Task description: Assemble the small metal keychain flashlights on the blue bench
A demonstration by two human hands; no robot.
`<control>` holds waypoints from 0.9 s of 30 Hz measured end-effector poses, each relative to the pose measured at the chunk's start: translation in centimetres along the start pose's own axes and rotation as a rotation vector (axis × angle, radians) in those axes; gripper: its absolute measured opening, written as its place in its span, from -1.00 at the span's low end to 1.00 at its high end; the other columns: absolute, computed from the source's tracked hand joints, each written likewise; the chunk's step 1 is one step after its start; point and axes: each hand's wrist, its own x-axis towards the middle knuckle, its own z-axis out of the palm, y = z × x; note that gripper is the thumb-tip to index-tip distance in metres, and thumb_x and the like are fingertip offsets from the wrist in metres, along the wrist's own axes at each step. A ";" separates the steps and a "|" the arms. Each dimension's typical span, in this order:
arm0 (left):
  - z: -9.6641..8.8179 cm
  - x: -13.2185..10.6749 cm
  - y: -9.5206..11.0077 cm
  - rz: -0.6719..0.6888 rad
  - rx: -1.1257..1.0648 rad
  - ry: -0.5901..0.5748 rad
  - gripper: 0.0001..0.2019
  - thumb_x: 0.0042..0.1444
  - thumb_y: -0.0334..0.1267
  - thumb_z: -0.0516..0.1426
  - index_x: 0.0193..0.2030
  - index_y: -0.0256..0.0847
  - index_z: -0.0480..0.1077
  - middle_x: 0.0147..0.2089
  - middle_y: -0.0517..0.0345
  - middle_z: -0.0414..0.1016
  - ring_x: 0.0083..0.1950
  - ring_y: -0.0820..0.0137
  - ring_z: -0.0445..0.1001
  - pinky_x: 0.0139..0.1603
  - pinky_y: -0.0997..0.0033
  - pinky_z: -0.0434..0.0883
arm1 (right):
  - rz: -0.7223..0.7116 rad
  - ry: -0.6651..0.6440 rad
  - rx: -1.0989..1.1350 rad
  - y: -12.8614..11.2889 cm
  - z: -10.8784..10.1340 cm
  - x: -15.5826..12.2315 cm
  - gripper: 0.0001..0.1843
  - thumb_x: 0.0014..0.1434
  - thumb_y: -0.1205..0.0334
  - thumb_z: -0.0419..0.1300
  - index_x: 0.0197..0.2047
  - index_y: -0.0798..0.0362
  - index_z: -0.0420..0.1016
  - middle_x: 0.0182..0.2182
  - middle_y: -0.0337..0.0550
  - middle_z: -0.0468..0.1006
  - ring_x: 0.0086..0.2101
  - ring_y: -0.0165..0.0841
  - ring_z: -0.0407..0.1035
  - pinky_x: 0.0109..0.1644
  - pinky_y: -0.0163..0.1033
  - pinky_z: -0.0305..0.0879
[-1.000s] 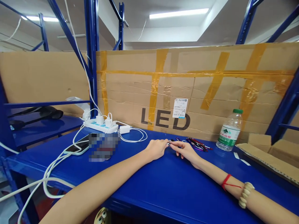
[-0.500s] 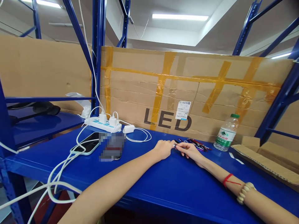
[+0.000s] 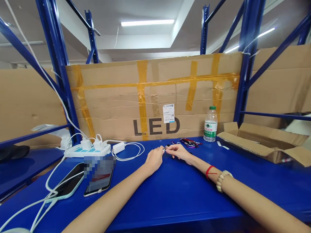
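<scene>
My left hand (image 3: 155,159) is closed over the blue table top (image 3: 184,191), its fingers meeting those of my right hand. The right hand (image 3: 178,152) has thumb and fingertips pinched together. Between the two hands shows the tip of a small whitish, silvery object (image 3: 164,149); most of it is hidden by the fingers. Just beyond my right hand lies a loose pile of slim pens (image 3: 190,142), dark, red and purple. A red string and a beaded bracelet (image 3: 223,180) circle my right wrist and forearm.
A plastic water bottle (image 3: 210,126) stands at the back right beside an open cardboard box (image 3: 257,145). On the left are a white power strip (image 3: 80,151), cables and two phones (image 3: 70,181), (image 3: 100,181). A large cardboard panel (image 3: 116,106) closes off the back.
The camera view has turned to the right and levelled, so things sit further left in the picture. Both hands stay together with the small object between them.
</scene>
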 end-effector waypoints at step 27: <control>-1.0 -0.1 1.3 0.059 -0.210 -0.098 -0.82 0.21 -0.21 -0.22 -0.25 -0.17 0.13 -0.33 0.21 0.36 -0.34 0.43 0.36 -0.34 0.50 0.24 | 0.038 -0.169 0.158 -0.1 -2.1 -0.4 -0.74 -0.17 0.12 0.25 -0.44 0.15 0.50 -0.60 -0.27 0.39 -0.63 -0.61 0.21 -0.68 -0.53 0.10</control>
